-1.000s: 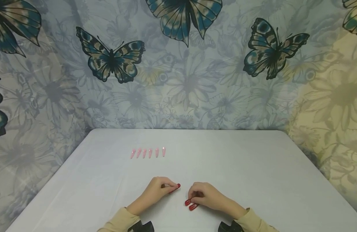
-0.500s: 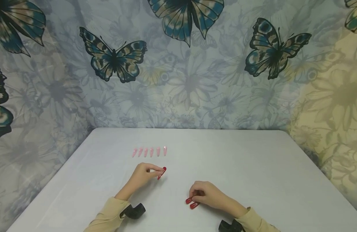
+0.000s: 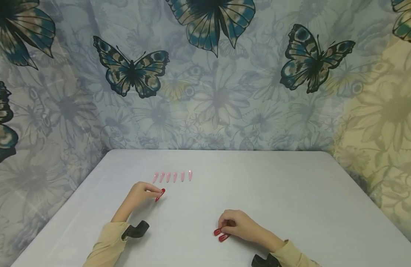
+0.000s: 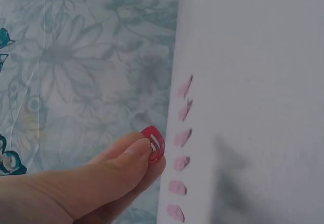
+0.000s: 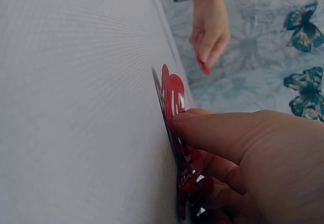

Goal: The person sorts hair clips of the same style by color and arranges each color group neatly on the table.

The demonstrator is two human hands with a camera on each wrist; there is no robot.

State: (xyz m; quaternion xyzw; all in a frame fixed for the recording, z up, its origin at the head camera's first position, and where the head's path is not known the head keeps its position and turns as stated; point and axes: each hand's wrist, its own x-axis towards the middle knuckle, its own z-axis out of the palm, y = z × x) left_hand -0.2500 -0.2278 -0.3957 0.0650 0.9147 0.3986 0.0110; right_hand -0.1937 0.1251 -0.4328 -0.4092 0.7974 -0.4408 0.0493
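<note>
My left hand [image 3: 142,192] pinches a red snap hair clip [image 3: 160,195] between thumb and fingers, above the table just on the near side of a row of pink snap hair clips [image 3: 175,177]. In the left wrist view the red clip [image 4: 157,142] sticks out past the thumb tip, left of that pink row [image 4: 183,137]. Low over the right-centre of the table, my right hand [image 3: 238,224] grips several red snap hair clips [image 3: 223,237]. The right wrist view shows red clips [image 5: 177,93] under the thumb and more among the curled fingers, partly hidden.
The white table [image 3: 275,189] reaches back to a wall covering [image 3: 222,122] printed with butterflies and flowers. Black wrist devices [image 3: 136,230] sit at both beige sleeves [image 3: 106,243].
My left hand has moved left and away from me, carrying one red hair clip from beside the right hand to near the pink row. The right hand has stayed almost still.
</note>
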